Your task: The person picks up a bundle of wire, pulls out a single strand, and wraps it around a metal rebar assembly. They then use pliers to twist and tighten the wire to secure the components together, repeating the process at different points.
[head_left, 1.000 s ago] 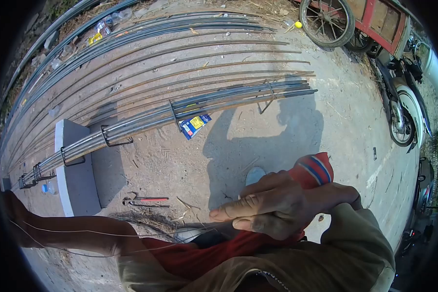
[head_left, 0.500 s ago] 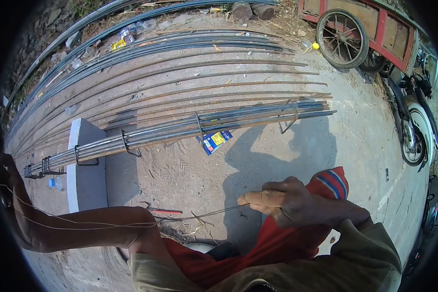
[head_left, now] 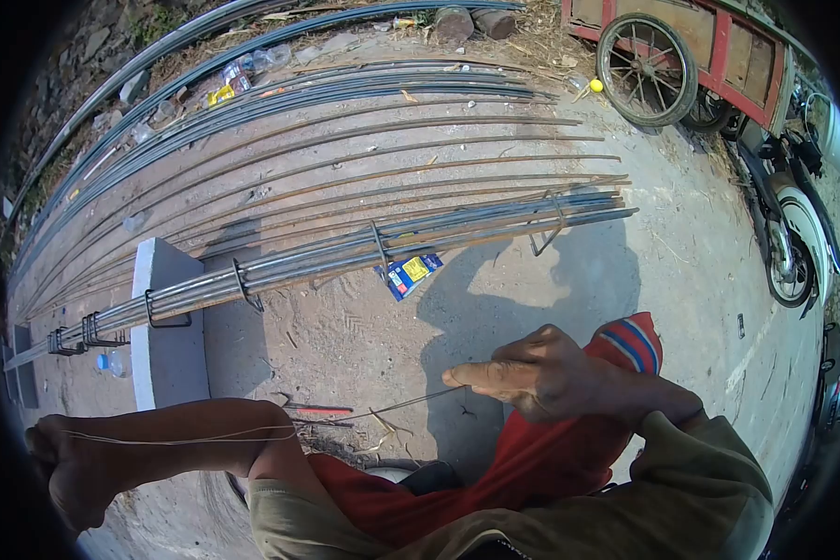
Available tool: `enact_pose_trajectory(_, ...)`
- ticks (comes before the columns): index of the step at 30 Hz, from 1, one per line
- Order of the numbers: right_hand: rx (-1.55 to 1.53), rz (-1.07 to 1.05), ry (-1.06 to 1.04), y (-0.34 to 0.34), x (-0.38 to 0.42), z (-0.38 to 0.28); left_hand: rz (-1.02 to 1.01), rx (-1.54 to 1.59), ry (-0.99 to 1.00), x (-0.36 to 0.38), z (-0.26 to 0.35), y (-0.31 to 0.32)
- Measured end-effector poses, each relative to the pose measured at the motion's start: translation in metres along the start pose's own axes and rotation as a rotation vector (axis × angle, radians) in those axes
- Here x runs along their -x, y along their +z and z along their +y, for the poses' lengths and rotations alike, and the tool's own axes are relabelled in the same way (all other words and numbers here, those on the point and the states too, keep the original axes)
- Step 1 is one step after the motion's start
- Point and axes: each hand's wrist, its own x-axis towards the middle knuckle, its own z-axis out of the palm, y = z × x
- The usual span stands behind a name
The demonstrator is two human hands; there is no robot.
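A thin metal wire [head_left: 411,403] stretches across in front of my body between both hands. My left hand [head_left: 63,471], at the far left edge, is closed in a fist around one end of it; its fingers are partly in shadow. My right hand [head_left: 523,373] pinches the other end between thumb and fingers, over my red-clad knee. Between the left fist and my elbow the wire runs as two close strands. Below it on the ground lies a tool with a red handle [head_left: 327,410]. Ahead, a bundle of steel bars [head_left: 308,263] carries several bent stirrups [head_left: 380,245].
A pale block [head_left: 170,373] supports the bar bundle, with a plastic bottle [head_left: 117,364] beside it. A blue packet [head_left: 409,274] lies under the bars. Loose rods [head_left: 457,119] spread beyond. A red cart [head_left: 719,47] and a motorcycle [head_left: 789,229] stand at right.
My left hand has swung downward at the left edge, and the wire's two strands have drawn closer together. My right hand keeps its pinch, shifted slightly left and up in view.
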Motion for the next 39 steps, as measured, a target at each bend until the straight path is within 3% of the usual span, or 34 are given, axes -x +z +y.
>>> enact_pose_trajectory(3, -0.017, -0.039, -0.003, 0.003, 0.003, 0.005, 0.078, 0.03, 0.106, -0.011, 0.008, 0.0)
enact_pose_trajectory(7, -0.02, -0.14, 0.121, 0.014, 0.012, 0.012, -0.06, -0.035, 0.093, -0.001, 0.003, 0.0)
enact_pose_trajectory(13, -0.093, -0.176, 0.098, 0.002, -0.003, -0.001, -0.18, -0.095, 0.048, 0.023, -0.008, 0.005)
enact_pose_trajectory(22, -0.096, -0.098, 0.014, 0.01, -0.005, 0.002, -0.238, -0.111, 0.055, 0.029, -0.01, 0.007)
enact_pose_trajectory(28, -0.112, -0.185, 0.089, 0.004, -0.009, -0.002, -0.271, -0.121, 0.048, 0.032, -0.012, 0.009)
enact_pose_trajectory(39, -0.156, -0.12, 0.122, 0.01, -0.003, 0.003, -0.306, -0.133, 0.03, 0.04, -0.013, 0.009)
